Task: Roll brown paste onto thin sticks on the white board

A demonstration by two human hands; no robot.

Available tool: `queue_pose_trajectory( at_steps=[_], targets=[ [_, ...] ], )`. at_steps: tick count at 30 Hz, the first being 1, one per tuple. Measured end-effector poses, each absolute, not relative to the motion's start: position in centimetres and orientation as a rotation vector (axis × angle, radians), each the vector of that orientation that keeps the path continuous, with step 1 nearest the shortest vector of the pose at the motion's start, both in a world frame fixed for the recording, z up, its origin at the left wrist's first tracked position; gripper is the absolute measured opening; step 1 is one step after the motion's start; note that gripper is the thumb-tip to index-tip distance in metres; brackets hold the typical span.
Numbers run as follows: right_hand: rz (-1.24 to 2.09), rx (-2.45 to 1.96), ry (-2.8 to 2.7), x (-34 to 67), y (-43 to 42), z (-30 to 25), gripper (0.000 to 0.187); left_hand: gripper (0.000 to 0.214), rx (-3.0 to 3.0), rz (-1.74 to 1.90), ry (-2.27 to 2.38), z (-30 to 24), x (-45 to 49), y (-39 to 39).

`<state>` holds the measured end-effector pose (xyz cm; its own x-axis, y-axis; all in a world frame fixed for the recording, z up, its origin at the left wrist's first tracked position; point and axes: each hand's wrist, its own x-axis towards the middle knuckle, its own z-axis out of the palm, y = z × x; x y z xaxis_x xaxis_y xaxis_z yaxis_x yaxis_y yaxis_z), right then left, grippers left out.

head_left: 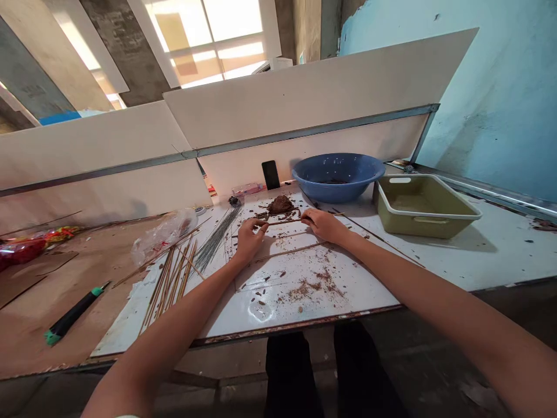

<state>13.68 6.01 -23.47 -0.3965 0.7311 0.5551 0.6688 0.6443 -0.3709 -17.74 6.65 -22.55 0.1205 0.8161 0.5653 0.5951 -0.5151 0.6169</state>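
Note:
A thin brown stick [284, 222] is stretched level between my two hands, low over the white board. My left hand [250, 239] pinches its left end between thumb and fingers. My right hand [322, 224] grips it farther right, and a pale tip pokes out beyond that hand. Just behind the stick sits a dark brown, dough-like lump [281, 204] with crumbs around it. Another thin stick [296, 251] lies on the board nearer to me. Left of my left hand are a fan of thin grey wires or rods [217, 237] and a bundle of brown sticks [167, 287].
A blue basin [338, 188] and an olive-green tub [424, 226] stand at the back right. A black phone [270, 175] leans against the partition. At left lie a clear plastic bag [165, 235] and a black-and-green handled tool [73, 313]. Brown crumbs [315, 285] litter the board.

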Motion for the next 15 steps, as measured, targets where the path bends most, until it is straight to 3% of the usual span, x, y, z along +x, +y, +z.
queue_pose_trajectory(
  at_steps=[4,9,15],
  targets=[
    [0.109,-1.089,-2.179,13.70,6.00,-23.53,0.021,0.031,2.130,1.316,1.424,-22.49,-17.76,6.61],
    [0.090,-1.089,-2.159,13.65,6.05,-23.57,0.014,0.015,2.149,1.347,1.433,-22.49,-17.72,6.63],
    [0.073,-1.111,-2.171,13.71,6.14,-23.67,0.019,0.025,2.149,1.328,1.440,-22.55,-17.77,6.69]
  ],
)
